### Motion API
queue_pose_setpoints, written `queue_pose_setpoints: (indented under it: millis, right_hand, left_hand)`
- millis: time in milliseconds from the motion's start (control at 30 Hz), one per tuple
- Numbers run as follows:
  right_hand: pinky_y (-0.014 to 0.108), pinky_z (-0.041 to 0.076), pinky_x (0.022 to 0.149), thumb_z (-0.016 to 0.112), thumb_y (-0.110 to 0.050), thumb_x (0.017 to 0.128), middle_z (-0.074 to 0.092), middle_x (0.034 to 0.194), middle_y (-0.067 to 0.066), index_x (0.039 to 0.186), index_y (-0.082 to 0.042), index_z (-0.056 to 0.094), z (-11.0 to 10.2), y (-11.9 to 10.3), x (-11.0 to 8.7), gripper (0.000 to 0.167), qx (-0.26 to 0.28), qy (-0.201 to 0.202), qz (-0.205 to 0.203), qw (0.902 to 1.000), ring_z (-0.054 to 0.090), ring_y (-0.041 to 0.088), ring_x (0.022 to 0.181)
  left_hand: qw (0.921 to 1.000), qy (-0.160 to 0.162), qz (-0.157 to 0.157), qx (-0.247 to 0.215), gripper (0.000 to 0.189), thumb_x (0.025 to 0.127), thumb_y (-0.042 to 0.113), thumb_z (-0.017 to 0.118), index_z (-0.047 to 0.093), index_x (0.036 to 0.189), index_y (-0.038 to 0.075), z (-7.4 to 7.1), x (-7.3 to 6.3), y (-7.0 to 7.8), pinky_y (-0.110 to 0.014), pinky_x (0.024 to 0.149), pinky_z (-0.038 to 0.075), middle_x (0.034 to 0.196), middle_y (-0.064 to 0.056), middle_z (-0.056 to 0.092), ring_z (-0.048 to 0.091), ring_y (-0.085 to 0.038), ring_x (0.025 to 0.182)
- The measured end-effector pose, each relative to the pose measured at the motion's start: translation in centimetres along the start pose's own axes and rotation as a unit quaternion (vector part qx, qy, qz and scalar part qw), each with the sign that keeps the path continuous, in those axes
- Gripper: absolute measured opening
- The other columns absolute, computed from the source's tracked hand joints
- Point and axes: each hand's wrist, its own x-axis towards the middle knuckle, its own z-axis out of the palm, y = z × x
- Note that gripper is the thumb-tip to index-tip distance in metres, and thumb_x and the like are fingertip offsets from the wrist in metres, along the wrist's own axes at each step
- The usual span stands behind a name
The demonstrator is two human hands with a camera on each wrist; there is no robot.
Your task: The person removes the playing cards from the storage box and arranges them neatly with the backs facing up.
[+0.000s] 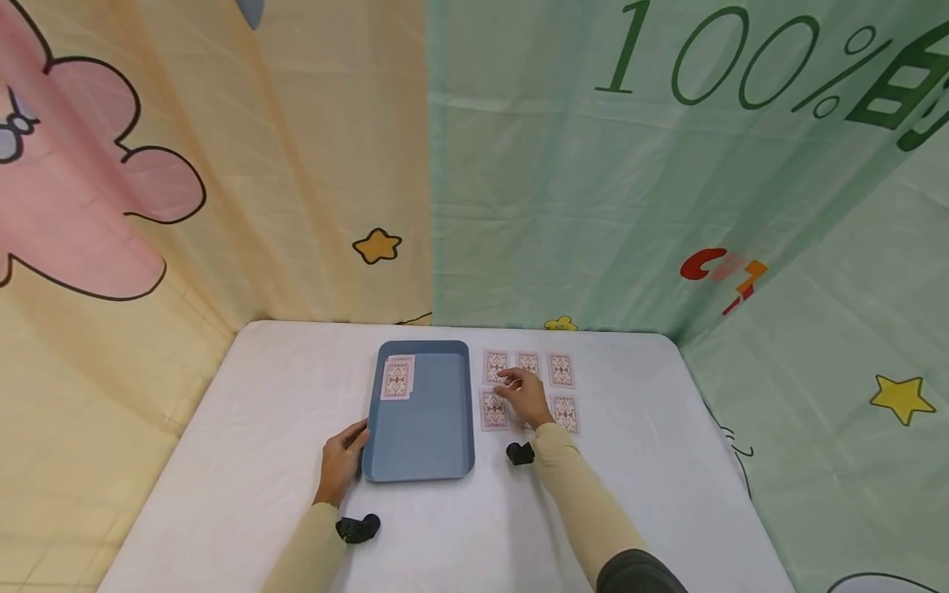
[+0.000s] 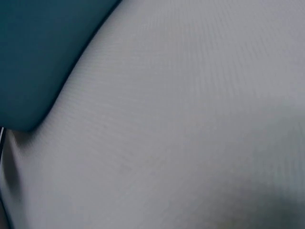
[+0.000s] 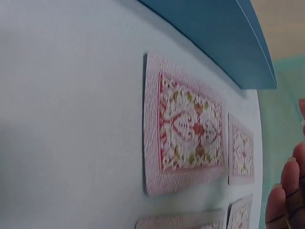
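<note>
At the left rim of the blue-grey tray (image 1: 418, 449) is my left hand (image 1: 341, 465), its thumb and fingers gripping the edge. Two overlapping playing cards (image 1: 396, 380) lie face down in the tray's upper left. My right hand (image 1: 528, 395) hovers over the cards beside the tray, fingers apart and nothing between them. Below its fingertips sits a face-down playing card (image 1: 494, 409) with a red patterned back. Another card in the near row is mostly hidden under the hand. The right wrist view shows a card (image 3: 190, 126) close up, and the fingers (image 3: 290, 179) at the right edge.
Cards stand in two rows right of the tray, among them a far right card (image 1: 561, 371) and a near right card (image 1: 565, 413). White cloth covers the table (image 1: 630, 494). Printed curtains (image 1: 519, 206) rise behind and at both sides.
</note>
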Motion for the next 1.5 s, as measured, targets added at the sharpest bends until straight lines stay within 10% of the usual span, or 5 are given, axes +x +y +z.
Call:
queue_pose_setpoints:
  millis: [600,1500]
  right_hand:
    - [0.035,0.052,0.079,0.074,0.002,0.081,0.062,0.098,0.016,0.114,0.005,0.065,7.2,-4.6,1.5,0.034,-0.004,-0.042,-0.103,0.9938,0.059,0.029,0.091]
    - [0.037,0.050,0.086,0.081,-0.001,0.074,0.062,0.107,0.017,0.118,0.005,0.063,15.0,-5.7,5.5,0.048,-0.008,-0.067,-0.021,0.9975,0.058,0.030,0.098]
  left_hand:
    - [1.0000,0.000,-0.007,-0.003,0.037,0.098,0.011,0.054,0.056,0.130,-0.007,-0.1,-0.1,0.2,-0.049,0.108,0.036,0.133,-0.026,0.054,0.047,-0.038,0.128]
    - [0.9998,0.018,0.004,0.002,0.035,0.096,0.010,0.058,0.058,0.128,-0.006,0.2,-0.2,-0.1,-0.048,0.102,0.042,0.128,-0.024,0.059,0.054,-0.036,0.121]
